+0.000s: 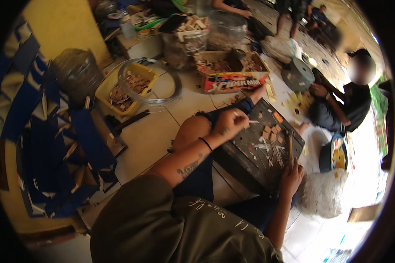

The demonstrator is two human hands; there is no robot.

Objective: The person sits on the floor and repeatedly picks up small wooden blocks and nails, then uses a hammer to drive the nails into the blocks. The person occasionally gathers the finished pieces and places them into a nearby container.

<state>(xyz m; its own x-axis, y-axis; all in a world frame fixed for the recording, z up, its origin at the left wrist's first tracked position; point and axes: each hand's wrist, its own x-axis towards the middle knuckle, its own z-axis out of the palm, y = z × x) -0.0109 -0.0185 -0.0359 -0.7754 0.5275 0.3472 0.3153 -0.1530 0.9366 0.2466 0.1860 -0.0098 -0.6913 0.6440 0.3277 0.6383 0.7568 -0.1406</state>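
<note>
A low dark work block (237, 151) stands in front of my bent legs. Over its left part is my left hand (230, 125), its fingers pinched on a small thin pale stick (253, 121). At the block's near right edge, my right hand (292, 176) is closed around the lower end of a slim wooden stick (290, 151), which points away from me; its far end is too small to make out. Between the hands lie several small brown wooden squares (272, 133) and a loose bunch of thin pale strips (274, 155). A small orange piece (278, 117) lies farther back.
To the left are a yellow basket (102, 93) of wood pieces, a wire coil (176, 85) and piled blue panels (81, 127). A cardboard box (232, 82) of pieces stands beyond. At right are a seated person (353, 105), a blue bucket (325, 155) and a whitish bag (324, 193).
</note>
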